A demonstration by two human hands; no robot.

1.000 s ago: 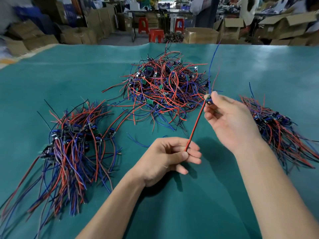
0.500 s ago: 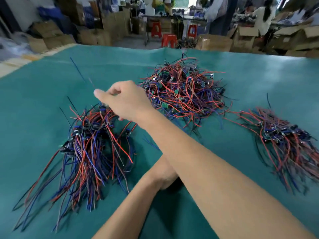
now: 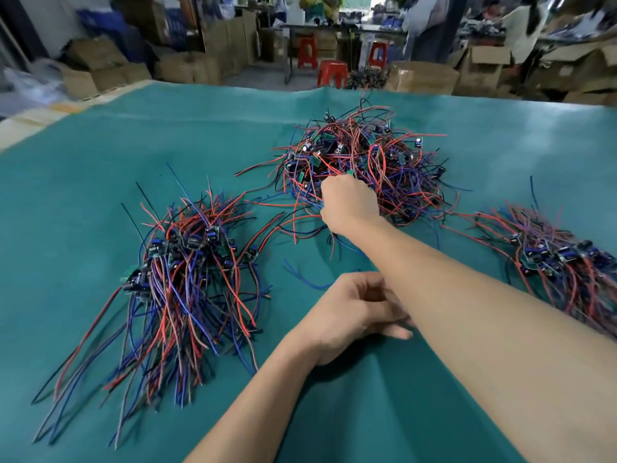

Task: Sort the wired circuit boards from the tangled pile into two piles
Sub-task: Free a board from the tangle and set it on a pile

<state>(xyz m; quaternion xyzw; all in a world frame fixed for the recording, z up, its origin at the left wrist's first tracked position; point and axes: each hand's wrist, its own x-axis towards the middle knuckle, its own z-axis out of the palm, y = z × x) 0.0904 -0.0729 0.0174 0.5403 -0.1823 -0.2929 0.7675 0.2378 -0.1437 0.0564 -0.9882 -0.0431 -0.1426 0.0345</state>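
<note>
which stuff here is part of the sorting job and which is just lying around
Job:
tangled pile
left pile
right pile
right hand, reaching into the tangled pile
left hand, resting on the cloth

Lying about:
loose blue wire
teal cloth
cardboard boxes
red stools

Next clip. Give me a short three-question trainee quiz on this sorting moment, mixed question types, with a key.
1. True or false: the right hand is reaching into the tangled middle pile of red, blue and black wired circuit boards.
2. Multiple choice: the left hand is A) gripping a board, B) resting on the teal table cloth holding nothing visible, C) out of view.
3. How many wire piles lie on the cloth, counting the sorted left pile and the sorted right pile?

Key: 1 true; 2 B; 3 three.
</note>
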